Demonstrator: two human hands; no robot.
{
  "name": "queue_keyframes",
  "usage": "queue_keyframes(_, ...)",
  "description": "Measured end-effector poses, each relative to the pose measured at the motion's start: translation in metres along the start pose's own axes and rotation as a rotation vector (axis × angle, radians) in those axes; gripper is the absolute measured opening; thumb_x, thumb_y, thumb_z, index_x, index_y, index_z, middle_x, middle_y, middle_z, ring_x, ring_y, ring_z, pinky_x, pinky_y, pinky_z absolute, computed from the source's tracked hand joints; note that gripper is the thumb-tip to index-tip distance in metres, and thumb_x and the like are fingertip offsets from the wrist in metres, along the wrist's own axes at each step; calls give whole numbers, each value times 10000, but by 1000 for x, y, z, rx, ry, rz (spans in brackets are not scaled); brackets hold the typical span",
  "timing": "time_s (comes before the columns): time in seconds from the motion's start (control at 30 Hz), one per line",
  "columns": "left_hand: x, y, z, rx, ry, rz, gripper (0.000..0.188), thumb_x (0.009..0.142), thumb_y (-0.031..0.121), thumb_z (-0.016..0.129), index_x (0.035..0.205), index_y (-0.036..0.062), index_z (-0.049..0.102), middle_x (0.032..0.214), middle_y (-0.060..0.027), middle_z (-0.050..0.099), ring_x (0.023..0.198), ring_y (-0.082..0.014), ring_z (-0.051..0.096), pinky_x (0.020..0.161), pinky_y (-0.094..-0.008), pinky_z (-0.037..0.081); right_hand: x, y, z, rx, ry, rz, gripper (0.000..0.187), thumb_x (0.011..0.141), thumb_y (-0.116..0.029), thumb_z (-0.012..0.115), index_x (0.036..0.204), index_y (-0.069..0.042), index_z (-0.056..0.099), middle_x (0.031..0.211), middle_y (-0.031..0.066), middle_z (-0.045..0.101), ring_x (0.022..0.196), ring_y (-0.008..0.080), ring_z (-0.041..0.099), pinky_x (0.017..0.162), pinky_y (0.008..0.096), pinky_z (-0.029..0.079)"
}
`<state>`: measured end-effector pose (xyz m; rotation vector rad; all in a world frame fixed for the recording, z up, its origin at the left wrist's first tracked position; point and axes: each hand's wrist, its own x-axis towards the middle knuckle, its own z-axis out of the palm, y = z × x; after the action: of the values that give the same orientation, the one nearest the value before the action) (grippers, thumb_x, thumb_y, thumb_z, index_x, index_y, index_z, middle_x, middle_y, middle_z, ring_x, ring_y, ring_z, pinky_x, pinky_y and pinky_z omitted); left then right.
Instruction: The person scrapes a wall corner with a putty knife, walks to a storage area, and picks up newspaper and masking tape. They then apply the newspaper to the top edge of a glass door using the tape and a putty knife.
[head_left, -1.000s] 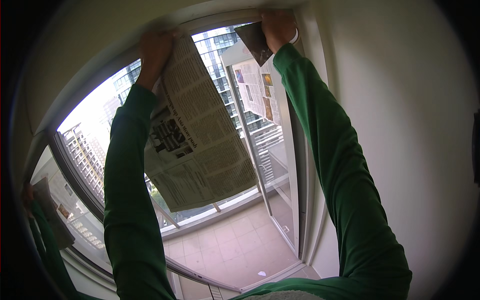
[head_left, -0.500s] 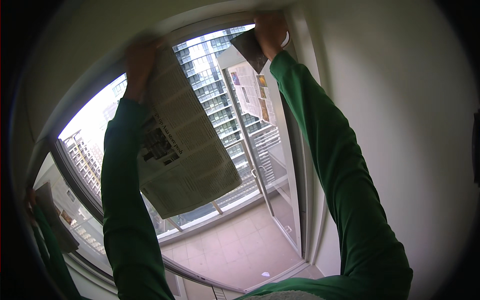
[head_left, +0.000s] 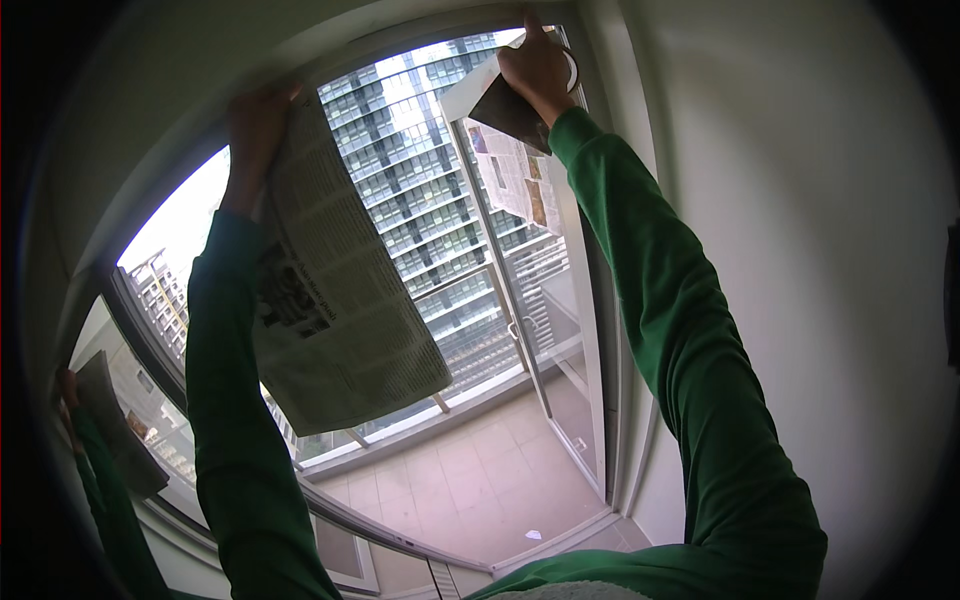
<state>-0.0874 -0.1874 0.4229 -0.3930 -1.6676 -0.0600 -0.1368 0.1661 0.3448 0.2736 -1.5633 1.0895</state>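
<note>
My left hand (head_left: 262,115), dim and slightly blurred, is raised to the top of the window frame. Its fingers close on the upper edge of a newspaper sheet (head_left: 345,300), which hangs down at a tilt before the opening. High at the right corner of the frame is my right hand (head_left: 538,72), one finger pointing up against the frame. It grips a dark, flat, pointed piece (head_left: 508,112) whose kind I cannot make out. A pale curved rim (head_left: 572,68) shows beside that hand.
A glass door panel (head_left: 530,330) stands swung outward at right, with printed newspaper (head_left: 515,180) on or behind its glass. Beyond lie a tiled balcony floor (head_left: 440,480) and tall buildings. A pane at far left reflects my arm and the sheet. A white wall (head_left: 790,250) rises at right.
My left hand and the newspaper sheet have shifted left, baring more of the opening. My right hand has moved slightly right and turned, with one finger now pointing up.
</note>
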Motion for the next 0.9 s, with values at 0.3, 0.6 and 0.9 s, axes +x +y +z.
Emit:
queue_keyframes(0.3, -62, 23, -78, -110, 47, -146, 451, 847, 408, 656, 662, -3, 658, 561, -123, 571, 539, -201, 544, 626, -349, 436, -67, -91, 50, -174, -206, -275, 827, 748, -193, 536, 1483, -136, 161, 717, 213, 628, 683, 392, 635, 634, 500, 515)
queue_keyframes(0.6, -221, 88, -97, -527, -51, -713, 323, 853, 217, 671, 646, -28, 632, 492, -41, 516, 427, -82, 485, 431, -244, 340, -109, -129, 97, -83, -295, -561, 800, 742, -121, 578, 1453, -50, 220, 634, 190, 602, 572, 336, 621, 518, 445, 491)
queue_keyframes(0.9, -399, 51, -118, -562, -174, -1135, 391, 859, 284, 701, 606, -8, 639, 482, -8, 512, 452, -68, 455, 465, -230, 323, -51, -58, 34, -258, -141, -336, 711, 764, -141, 555, 1420, -111, 283, 618, 148, 561, 571, 285, 558, 523, 416, 442)
